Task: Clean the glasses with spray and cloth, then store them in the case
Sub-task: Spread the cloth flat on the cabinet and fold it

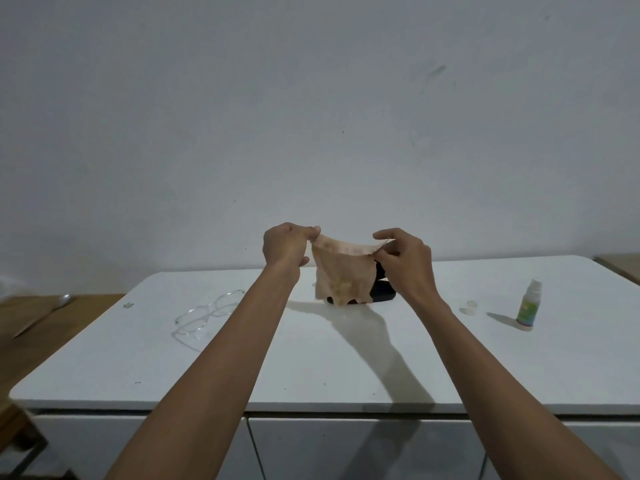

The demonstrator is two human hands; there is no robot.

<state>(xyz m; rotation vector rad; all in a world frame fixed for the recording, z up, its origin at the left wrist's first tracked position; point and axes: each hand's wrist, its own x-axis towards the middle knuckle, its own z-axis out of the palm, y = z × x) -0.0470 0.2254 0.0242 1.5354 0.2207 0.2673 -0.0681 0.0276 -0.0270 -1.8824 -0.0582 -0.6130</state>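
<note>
Nearest, the rounded front edge of the white tabletop runs across the view above pale cabinet doors, and 2 bare forearms reach out over it. Its surface is smooth and faintly glossy, with a broad bare stretch between the arms and more bare room toward the right front corner. To the left the top ends in a curved corner, beyond which lies a lower wooden surface.

Further in, on the left part of the tabletop, the clear-framed glasses lie flat, thin and transparent, well apart from both hands. On the right, the small spray bottle stands upright, white with a green label, and its little clear cap sits just beside it, near the right forearm.

Above the middle of the table, both hands hold the cloth up in the air. The left hand pinches 1 upper corner between thumb and curled fingers; the right hand pinches the other. The cloth is soft, beige, mottled and ragged along its hanging lower edge, sagging between the 2 grips.

Behind it, partly hidden, the dark case rests on the tabletop. Farthest stands a plain, matt grey-white wall.
</note>
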